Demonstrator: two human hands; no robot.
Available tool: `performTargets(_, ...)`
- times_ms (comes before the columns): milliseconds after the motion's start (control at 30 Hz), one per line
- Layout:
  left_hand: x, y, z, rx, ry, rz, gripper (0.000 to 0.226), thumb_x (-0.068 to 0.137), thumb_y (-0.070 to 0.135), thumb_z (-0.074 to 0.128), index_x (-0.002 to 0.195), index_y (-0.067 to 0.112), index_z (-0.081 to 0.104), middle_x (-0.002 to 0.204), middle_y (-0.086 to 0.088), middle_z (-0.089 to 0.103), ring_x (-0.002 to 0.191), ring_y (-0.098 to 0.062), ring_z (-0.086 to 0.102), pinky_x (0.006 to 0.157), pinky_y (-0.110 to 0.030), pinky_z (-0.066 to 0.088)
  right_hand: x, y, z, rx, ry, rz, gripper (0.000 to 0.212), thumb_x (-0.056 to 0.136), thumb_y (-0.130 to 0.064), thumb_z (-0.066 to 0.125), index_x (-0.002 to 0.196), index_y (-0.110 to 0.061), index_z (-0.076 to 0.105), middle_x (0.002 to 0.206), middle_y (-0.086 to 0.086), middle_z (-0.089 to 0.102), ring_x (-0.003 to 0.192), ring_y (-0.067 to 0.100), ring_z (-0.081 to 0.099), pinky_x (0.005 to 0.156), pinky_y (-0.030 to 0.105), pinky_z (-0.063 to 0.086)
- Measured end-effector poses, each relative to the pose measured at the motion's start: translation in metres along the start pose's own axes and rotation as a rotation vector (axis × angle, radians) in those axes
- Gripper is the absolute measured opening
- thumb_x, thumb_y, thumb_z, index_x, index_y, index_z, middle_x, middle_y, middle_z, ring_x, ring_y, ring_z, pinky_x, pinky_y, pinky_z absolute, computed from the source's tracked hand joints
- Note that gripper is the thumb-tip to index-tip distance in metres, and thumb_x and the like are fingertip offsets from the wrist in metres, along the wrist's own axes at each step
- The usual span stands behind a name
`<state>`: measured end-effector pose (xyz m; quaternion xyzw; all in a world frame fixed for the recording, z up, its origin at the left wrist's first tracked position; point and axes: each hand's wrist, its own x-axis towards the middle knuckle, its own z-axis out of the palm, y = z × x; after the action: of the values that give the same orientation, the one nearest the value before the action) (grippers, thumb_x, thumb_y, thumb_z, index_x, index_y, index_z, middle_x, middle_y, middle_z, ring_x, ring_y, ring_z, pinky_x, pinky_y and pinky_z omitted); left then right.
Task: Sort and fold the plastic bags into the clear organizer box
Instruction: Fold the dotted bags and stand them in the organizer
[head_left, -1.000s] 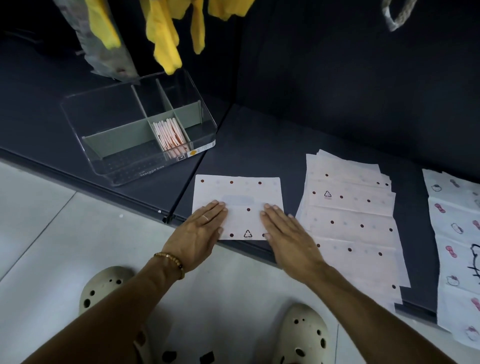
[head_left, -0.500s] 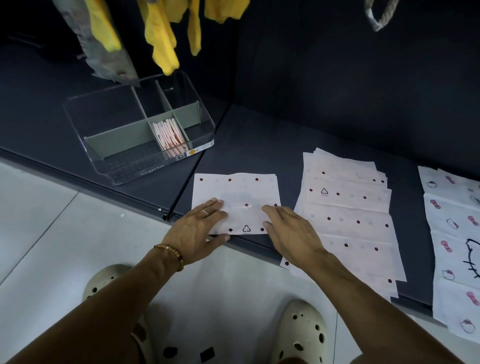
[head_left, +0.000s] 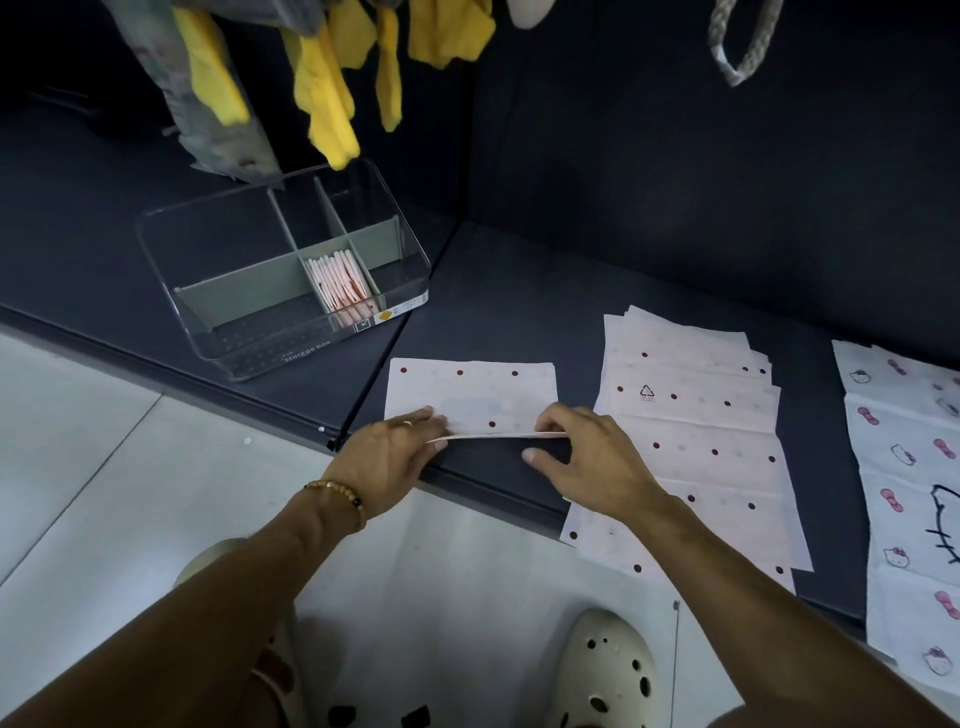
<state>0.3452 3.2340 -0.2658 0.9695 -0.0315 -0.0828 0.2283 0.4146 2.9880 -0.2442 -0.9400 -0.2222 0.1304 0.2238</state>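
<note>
dark shelf (head_left: 519, 291), both hands — left (head_left: 387, 462), right (head_left: 587, 462) — pinching dotted bag's (head_left: 470, 392) lifted near edge

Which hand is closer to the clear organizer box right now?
Left. The left hand pinches the near-left edge of the dotted white plastic bag, just below the clear compartmented plastic organizer box. The right hand grips the bag's near-right edge, farther right of the box.

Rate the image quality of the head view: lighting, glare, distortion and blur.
Head view: dim overall, the dark shelf and back wall nearly swallow detail while the pale dotted bag and floor stand out; faint reflections on the clear organizer box; wide-angle bending makes the shelf edge slope and stretches the forearms; left hand and right hand fairly sharp, corners softer.
</note>
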Motion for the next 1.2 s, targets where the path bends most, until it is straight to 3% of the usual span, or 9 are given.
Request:
performTargets(100, 0.005, 0.001, -0.014, -0.070, 0.018, -0.030, 0.027, 0.098, 0.029, 0.046, 0.115, 0.019, 0.064, 0.115, -0.006, 0.067, 0.097, -0.029, 0.061, 0.090, -0.035, 0.048, 0.005, 0.002, 0.002, 0.131, 0.041, 0.100, 0.006, 0.091, -0.024, 0.063, 0.087, -0.025, 0.058, 0.068, -0.010, 0.057, 0.062, 0.006, 0.053, 0.059, 0.019, 0.039)
performTargets(167, 0.010, -0.002, -0.020, -0.128, 0.038, -0.129, 0.022, 0.098, 0.025, 0.047, 0.110, 0.017, 0.064, 0.108, -0.007, 0.067, 0.094, -0.029, 0.058, 0.088, -0.038, 0.049, 0.012, 0.003, 0.004, 0.160, 0.099, 0.175, 0.006, 0.092, -0.023, 0.062, 0.088, -0.024, 0.058, 0.067, -0.012, 0.055, 0.061, 0.006, 0.054, 0.054, 0.014, 0.036)
performTargets(333, 0.026, -0.012, -0.018, -0.225, 0.175, -0.383, 0.022, 0.094, 0.029, 0.055, 0.104, 0.013, 0.066, 0.103, -0.010, 0.066, 0.086, -0.024, 0.057, 0.081, -0.030, 0.049, 0.036, -0.002, 0.009, 0.234, 0.212, 0.340, 0.007, 0.089, -0.025, 0.064, 0.090, -0.021, 0.059, 0.087, -0.005, 0.066, 0.079, 0.014, 0.062, 0.071, 0.023, 0.046)
performTargets(467, 0.039, -0.017, -0.013, -0.127, 0.216, -0.520, 0.032, 0.091, 0.042, 0.056, 0.107, 0.016, 0.064, 0.101, -0.009, 0.067, 0.077, -0.019, 0.053, 0.080, -0.036, 0.052, 0.049, -0.003, 0.018, 0.206, 0.215, 0.397, 0.012, 0.091, -0.026, 0.063, 0.096, -0.015, 0.064, 0.091, -0.001, 0.067, 0.079, 0.015, 0.061, 0.073, 0.022, 0.046)
performTargets(633, 0.047, -0.025, -0.012, 0.027, 0.247, -0.582, 0.033, 0.088, 0.050, 0.056, 0.076, 0.019, 0.052, 0.079, -0.009, 0.065, 0.064, -0.021, 0.052, 0.063, -0.033, 0.049, 0.060, 0.001, 0.022, 0.191, 0.241, 0.464, 0.015, 0.092, -0.028, 0.063, 0.091, -0.013, 0.067, 0.089, 0.003, 0.071, 0.078, 0.018, 0.061, 0.073, 0.022, 0.046)
performTargets(767, 0.049, -0.023, -0.012, 0.078, 0.237, -0.624, 0.034, 0.088, 0.051, 0.055, 0.084, 0.018, 0.055, 0.078, -0.007, 0.063, 0.067, -0.023, 0.055, 0.064, -0.034, 0.051, 0.064, 0.000, 0.023, 0.140, 0.243, 0.488, 0.017, 0.092, -0.029, 0.062, 0.091, -0.013, 0.068, 0.089, 0.004, 0.072, 0.071, 0.015, 0.054, 0.069, 0.020, 0.041)
performTargets(867, 0.046, -0.016, -0.012, 0.187, 0.321, -0.525, 0.029, 0.090, 0.040, 0.058, 0.108, 0.018, 0.054, 0.097, -0.007, 0.061, 0.084, -0.027, 0.059, 0.066, -0.037, 0.050, 0.067, -0.001, 0.022, 0.116, 0.234, 0.501, 0.014, 0.092, -0.029, 0.062, 0.089, -0.015, 0.066, 0.088, 0.004, 0.070, 0.072, 0.016, 0.052, 0.068, 0.021, 0.040)
performTargets(1000, 0.037, -0.019, -0.004, 0.273, 0.205, -0.020, 0.044, 0.084, 0.007, 0.063, 0.127, 0.012, 0.056, 0.136, -0.010, 0.052, 0.127, -0.028, 0.045, 0.103, -0.038, 0.039, 0.068, -0.003, 0.021, 0.117, 0.220, 0.512, 0.012, 0.091, -0.028, 0.062, 0.086, -0.017, 0.064, 0.086, 0.004, 0.069, 0.075, 0.018, 0.054, 0.068, 0.023, 0.041)
performTargets(1200, 0.028, -0.043, 0.001, 0.161, 0.002, 0.088, 0.053, 0.100, 0.040, 0.031, 0.149, 0.022, 0.023, 0.158, 0.009, 0.013, 0.145, -0.009, 0.012, 0.113, -0.024, 0.020, 0.066, -0.007, 0.018, 0.100, 0.239, 0.498, 0.012, 0.090, -0.027, 0.064, 0.087, -0.016, 0.062, 0.089, 0.004, 0.069, 0.077, 0.019, 0.059, 0.067, 0.021, 0.040)
